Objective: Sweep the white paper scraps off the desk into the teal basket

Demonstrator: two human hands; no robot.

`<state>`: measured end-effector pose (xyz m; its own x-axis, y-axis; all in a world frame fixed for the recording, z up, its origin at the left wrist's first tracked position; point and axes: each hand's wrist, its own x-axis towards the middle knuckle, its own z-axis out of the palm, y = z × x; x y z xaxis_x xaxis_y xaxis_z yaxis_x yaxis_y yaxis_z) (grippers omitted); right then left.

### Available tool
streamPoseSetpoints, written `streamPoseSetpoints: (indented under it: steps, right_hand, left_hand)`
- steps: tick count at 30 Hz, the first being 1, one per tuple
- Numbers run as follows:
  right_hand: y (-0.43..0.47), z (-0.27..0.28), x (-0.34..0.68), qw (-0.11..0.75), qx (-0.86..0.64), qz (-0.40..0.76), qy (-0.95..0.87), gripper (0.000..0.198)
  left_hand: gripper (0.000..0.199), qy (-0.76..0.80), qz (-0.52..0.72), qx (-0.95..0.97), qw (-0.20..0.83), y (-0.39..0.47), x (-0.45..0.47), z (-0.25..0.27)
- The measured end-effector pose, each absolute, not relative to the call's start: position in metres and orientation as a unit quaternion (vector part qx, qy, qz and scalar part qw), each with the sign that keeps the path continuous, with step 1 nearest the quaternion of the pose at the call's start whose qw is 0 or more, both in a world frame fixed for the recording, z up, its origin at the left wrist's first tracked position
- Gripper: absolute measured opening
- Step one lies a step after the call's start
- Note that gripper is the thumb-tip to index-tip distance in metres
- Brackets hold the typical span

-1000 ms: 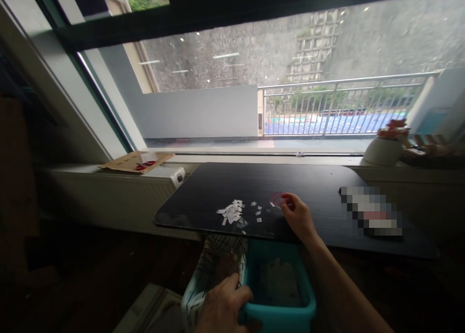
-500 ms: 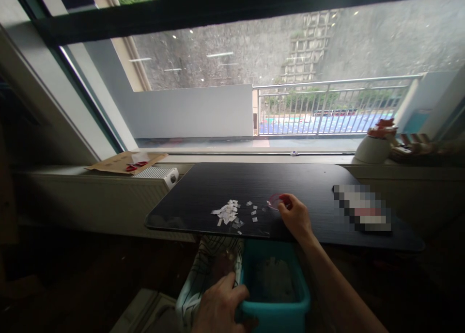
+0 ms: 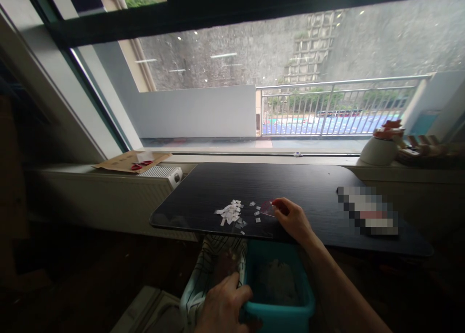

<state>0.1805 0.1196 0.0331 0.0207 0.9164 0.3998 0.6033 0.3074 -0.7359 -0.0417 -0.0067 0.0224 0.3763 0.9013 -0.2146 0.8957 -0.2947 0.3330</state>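
My right hand (image 3: 292, 218) is closed in a pinch on a small clear plastic bag (image 3: 268, 208) with a pinkish-red edge, low over the dark tabletop (image 3: 279, 180). Just left of the bag lie several loose small white squares (image 3: 257, 220). Further left is a pile of small white pieces (image 3: 229, 212), with a few clear bits at its near side. My left hand (image 3: 225, 301) is below the table's front edge, by the near rim of the teal bin (image 3: 279, 308). Its fingers are curled, and what they hold, if anything, is hidden.
Beside the teal bin stands a striped-lined basket (image 3: 198, 275). A blurred-out object (image 3: 370, 212) lies on the table's right side. Red-handled scissors (image 3: 141, 165) rest on brown paper (image 3: 119, 161) on the sill. A white pot (image 3: 376, 149) stands at the right, below the window.
My right hand and the plastic bag have moved slightly left, toward the loose squares, and the bag now lies lower. My left hand stays by the bin. The whole view has shifted a little.
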Motion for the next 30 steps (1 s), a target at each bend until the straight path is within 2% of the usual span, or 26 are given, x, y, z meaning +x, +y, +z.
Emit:
streamPoseSetpoints:
  steps: [4,10,17,23,27,30]
  right_hand:
    - [0.132,0.033,0.175,0.445,-0.535,0.164,-0.699,0.029]
    - [0.138,0.032,0.170,0.425,-0.504,0.153,-0.736,0.023]
    - [0.112,0.030,0.184,0.434,-0.559,0.120,-0.696,0.025]
    - [0.095,0.029,0.181,0.418,-0.513,0.173,-0.730,0.022]
    - [0.114,0.031,0.195,0.459,-0.559,0.112,-0.681,0.029]
    - [0.131,0.034,0.207,0.443,-0.568,0.101,-0.686,0.028]
  left_hand:
    - [0.025,0.558,-0.006,0.804,0.207,-0.007,-0.042,0.022]
    - [0.024,0.553,0.001,0.804,0.217,-0.005,-0.045,0.020]
    - [0.022,0.557,0.017,0.801,0.220,-0.008,-0.046,0.022]
    - [0.023,0.556,0.008,0.800,0.224,-0.007,-0.045,0.021]
    - [0.024,0.558,-0.002,0.799,0.225,-0.006,-0.045,0.020]
    - [0.023,0.555,-0.006,0.799,0.231,-0.004,-0.046,0.019]
